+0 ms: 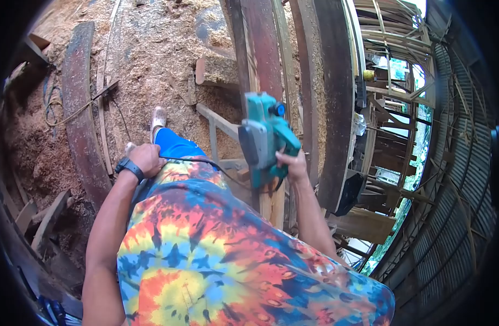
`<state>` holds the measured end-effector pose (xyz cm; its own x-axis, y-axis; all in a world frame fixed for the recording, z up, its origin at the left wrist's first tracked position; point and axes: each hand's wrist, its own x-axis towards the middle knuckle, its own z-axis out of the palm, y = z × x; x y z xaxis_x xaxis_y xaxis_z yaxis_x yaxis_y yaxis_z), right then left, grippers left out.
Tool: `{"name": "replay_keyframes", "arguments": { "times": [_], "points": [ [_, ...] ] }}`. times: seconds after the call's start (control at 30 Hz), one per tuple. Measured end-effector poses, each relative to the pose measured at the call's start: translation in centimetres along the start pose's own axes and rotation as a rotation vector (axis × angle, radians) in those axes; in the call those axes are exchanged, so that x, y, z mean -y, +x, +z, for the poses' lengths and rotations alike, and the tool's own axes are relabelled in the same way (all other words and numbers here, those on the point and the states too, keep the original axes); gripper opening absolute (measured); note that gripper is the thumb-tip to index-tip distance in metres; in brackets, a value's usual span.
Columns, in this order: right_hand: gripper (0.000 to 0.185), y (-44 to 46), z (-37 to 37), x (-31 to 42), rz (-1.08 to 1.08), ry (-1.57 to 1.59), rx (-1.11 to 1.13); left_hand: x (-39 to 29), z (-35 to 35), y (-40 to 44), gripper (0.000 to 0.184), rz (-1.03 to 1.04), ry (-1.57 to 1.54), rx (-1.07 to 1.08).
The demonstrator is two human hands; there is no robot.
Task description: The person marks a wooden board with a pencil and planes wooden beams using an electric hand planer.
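Observation:
A teal electric hand planer with a blue knob is gripped by its handle in my right hand. It sits over a long, narrow timber, slightly blurred; whether its sole touches the wood I cannot tell. My left hand, a dark watch on its wrist, is closed around the planer's black power cord beside my blue shorts. From that hand the cord runs across my front towards the planer's rear.
Wood shavings cover the ground around my shoe. Long dark planks lie right of the planer, and another board lies at left. Stacked lumber and a corrugated metal roof stand farther right.

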<state>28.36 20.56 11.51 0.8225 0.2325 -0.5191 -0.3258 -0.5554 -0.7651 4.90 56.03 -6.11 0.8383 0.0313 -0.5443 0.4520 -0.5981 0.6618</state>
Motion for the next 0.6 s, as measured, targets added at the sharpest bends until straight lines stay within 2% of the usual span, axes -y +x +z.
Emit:
{"name": "replay_keyframes", "arguments": {
  "times": [0.2, 0.33, 0.5, 0.57, 0.6],
  "points": [
    [0.014, 13.7, 5.0, 10.7, -0.067, 0.004, 0.091, 1.1, -1.9, 0.6, 0.033, -0.104, -0.067, -0.057],
    [0.022, 24.1, 8.2, 17.5, -0.047, -0.008, 0.118, 0.8, -3.1, 0.5, 0.034, -0.275, -0.172, -0.113],
    [0.026, 36.5, 14.5, 29.0, -0.216, -0.069, 0.209, -0.1, -3.4, -0.1, 0.031, -0.315, -0.276, -0.329],
    [0.020, 45.9, 16.7, 32.9, -0.212, 0.042, 0.343, -1.0, -4.0, -0.9, 0.030, -0.318, -0.408, -0.414],
    [0.021, 42.9, 18.2, 34.8, -0.219, 0.090, 0.345, -1.4, -3.9, -1.4, 0.029, -0.306, -0.398, -0.485]
  ]
}}
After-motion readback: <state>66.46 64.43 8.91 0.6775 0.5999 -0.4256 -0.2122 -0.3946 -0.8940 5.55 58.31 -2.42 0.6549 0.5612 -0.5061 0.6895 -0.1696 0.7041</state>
